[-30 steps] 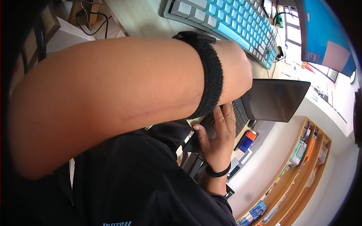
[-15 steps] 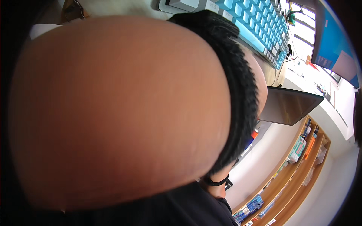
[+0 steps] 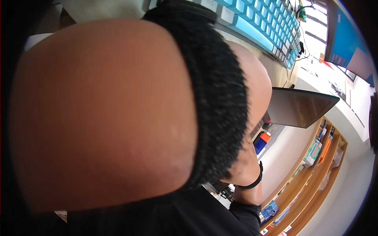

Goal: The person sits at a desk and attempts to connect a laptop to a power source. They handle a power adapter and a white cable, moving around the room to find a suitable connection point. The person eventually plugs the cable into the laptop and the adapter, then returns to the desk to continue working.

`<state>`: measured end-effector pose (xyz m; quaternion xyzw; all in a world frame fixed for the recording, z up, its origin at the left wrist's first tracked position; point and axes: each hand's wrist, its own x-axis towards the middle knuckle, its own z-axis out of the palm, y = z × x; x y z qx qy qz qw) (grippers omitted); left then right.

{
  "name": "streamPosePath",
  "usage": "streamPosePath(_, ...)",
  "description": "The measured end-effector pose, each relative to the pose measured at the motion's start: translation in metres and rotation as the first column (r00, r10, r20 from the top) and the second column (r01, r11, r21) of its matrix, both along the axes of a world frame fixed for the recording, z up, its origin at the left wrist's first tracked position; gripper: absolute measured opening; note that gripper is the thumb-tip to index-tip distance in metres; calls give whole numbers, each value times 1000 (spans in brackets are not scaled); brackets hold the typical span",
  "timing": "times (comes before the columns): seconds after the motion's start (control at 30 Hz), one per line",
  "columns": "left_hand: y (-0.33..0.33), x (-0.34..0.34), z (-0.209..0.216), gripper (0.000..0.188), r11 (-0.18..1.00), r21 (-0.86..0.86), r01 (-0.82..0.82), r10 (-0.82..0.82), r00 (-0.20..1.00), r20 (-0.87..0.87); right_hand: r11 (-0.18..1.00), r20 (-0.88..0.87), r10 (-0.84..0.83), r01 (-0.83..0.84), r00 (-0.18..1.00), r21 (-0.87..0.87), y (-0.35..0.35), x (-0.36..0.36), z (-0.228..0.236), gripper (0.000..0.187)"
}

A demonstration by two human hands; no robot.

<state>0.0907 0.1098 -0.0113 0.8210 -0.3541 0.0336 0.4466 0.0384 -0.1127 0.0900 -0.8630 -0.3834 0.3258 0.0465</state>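
My left forearm [image 3: 106, 114], very close and blurred, fills the left and middle of the view. A wide black fuzzy strap [image 3: 220, 102] runs round it near the wrist. Beyond the strap shows part of my left hand [image 3: 254, 86]; its fingers are hidden. From the lower right comes my right hand [image 3: 242, 167], with a thin black band [image 3: 258, 179] at its wrist and a dark sleeve behind. It meets the lower edge of the fuzzy strap. Its fingertips are out of sight there, so I cannot tell whether they grip the strap.
A light blue and white keyboard [image 3: 260, 29] lies on the desk at the top. Right of my hands stands a dark screen [image 3: 303, 106]; a monitor [image 3: 346, 43] with a blue display is farther right. An orange and blue item [image 3: 262, 142] sits beyond. Wooden shelves [image 3: 301, 192] fill the lower right.
The fuzzy strap has shifted left in view and shows wider. My right hand, its wristband and sleeve have come more into view, further to the right.
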Motion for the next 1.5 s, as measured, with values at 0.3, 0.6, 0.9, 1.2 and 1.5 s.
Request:
streamPosePath(0.3, 4, 11, 10, 11, 955, 283, 82, -116, 987, 107, 981, -11, 184, -183, 983, 67, 0, -3, -13, 29)
streamPosePath(0.6, 7, 3, -3, 21, 980, 88, 180, -185, 981, 58, 973, -29, 218, -215, 975, 83, -1, -16, 11, 25)
streamPosePath(0.9, -6, 3, 22, 15, 859, 40, 510, -487, 838, -246, 943, 133, 323, -331, 937, 46, -25, -56, 55, 22)
streamPosePath(1.2, -22, -17, 37, 19, 797, -185, 574, -603, 756, -254, 951, 159, 309, -308, 938, -32, -40, -84, 88, 11)
streamPosePath(1.5, -33, -32, 38, 21, 801, -117, 587, -587, 809, 41, 969, 206, 248, -244, 947, -44, -43, -105, 94, 24)
